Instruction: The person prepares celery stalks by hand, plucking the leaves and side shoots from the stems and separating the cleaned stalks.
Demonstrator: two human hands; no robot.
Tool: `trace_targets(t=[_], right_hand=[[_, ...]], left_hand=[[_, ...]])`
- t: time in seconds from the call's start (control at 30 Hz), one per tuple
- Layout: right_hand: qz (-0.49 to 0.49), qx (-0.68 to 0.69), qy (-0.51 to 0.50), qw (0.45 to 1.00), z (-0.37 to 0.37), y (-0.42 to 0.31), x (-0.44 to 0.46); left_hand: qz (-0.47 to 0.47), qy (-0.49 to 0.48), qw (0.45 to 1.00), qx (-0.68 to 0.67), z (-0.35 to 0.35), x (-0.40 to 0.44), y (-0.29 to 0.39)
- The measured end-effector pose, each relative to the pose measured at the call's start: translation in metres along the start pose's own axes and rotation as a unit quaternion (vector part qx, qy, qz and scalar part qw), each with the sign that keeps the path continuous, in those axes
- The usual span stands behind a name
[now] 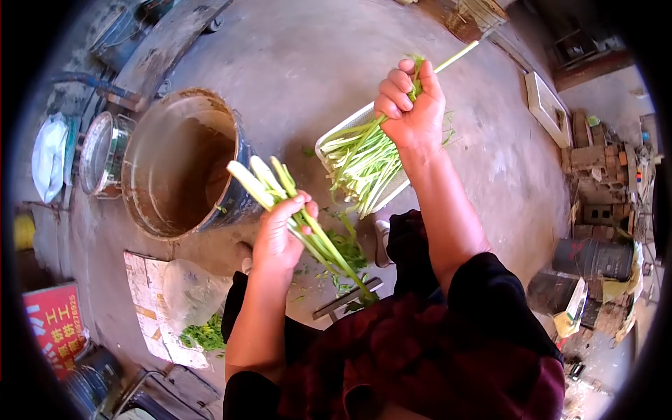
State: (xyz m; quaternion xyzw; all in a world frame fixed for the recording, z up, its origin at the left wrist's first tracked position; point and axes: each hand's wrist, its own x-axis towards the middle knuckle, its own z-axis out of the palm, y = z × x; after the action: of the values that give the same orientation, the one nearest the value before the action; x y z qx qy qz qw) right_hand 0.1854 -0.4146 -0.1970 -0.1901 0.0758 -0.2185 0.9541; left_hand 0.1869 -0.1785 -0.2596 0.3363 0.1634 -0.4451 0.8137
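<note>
My left hand is closed around several pale green celery stalks. Their thick cut ends point up and left, and their thinner ends run down toward my lap. Raised higher, my right hand grips a slim celery stalk in a fist. One end sticks out up and to the right, with a bit of leaf near the thumb. Below that hand, a white mesh basket on the floor holds a pile of celery stalks. Loose green leaves lie between my feet.
A large bucket, dirty inside, stands left of the basket. Nearer me on the left are a flattened cardboard sheet, a clear plastic bag and a heap of leaves. Bricks and dark containers line the right side.
</note>
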Motion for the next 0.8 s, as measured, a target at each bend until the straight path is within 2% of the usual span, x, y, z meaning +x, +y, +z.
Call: trace_targets(t=[0.03, 0.1, 0.23, 0.3, 0.37, 0.4, 0.43, 0.5, 0.6, 0.63, 0.8], right_hand=[[-0.009, -0.015, -0.002, 1.000, 0.004, 0.004, -0.001], [-0.028, -0.044, -0.007, 0.999, 0.010, 0.012, -0.003], [-0.024, -0.079, -0.030, 0.996, 0.032, 0.038, -0.019], [0.010, -0.103, -0.042, 0.994, 0.046, 0.057, -0.032], [0.045, -0.134, -0.097, 0.985, 0.052, 0.073, -0.046], [0.055, -0.168, -0.085, 0.980, 0.050, 0.079, -0.052], [0.064, -0.181, -0.112, 0.975, 0.046, 0.085, -0.056], [0.083, -0.243, -0.137, 0.957, 0.036, 0.095, -0.063], [0.089, -0.357, -0.155, 0.917, 0.035, 0.098, -0.074], [0.092, -0.395, -0.157, 0.901, 0.039, 0.097, -0.076], [0.065, -0.321, -0.086, 0.941, 0.023, 0.078, -0.059]], left_hand=[[-0.026, -0.005, 1.000, -0.016, -0.001, 0.002, -0.005], [-0.027, 0.016, 0.999, 0.037, 0.004, 0.000, -0.012], [-0.043, -0.068, 0.997, 0.023, 0.005, 0.003, -0.015], [-0.053, -0.102, 0.993, -0.031, 0.004, 0.004, -0.011], [-0.055, -0.117, 0.987, -0.099, 0.009, 0.003, -0.001], [-0.030, -0.097, 0.988, -0.120, 0.003, 0.007, 0.001], [-0.005, -0.131, 0.982, -0.134, -0.002, 0.011, 0.008], [0.041, -0.047, 0.986, -0.156, -0.003, 0.010, 0.019], [0.039, -0.102, 0.977, -0.185, -0.025, 0.020, 0.028], [0.055, -0.079, 0.982, -0.162, -0.026, 0.018, 0.030], [0.166, 0.067, 0.984, -0.020, -0.005, 0.003, 0.032]])
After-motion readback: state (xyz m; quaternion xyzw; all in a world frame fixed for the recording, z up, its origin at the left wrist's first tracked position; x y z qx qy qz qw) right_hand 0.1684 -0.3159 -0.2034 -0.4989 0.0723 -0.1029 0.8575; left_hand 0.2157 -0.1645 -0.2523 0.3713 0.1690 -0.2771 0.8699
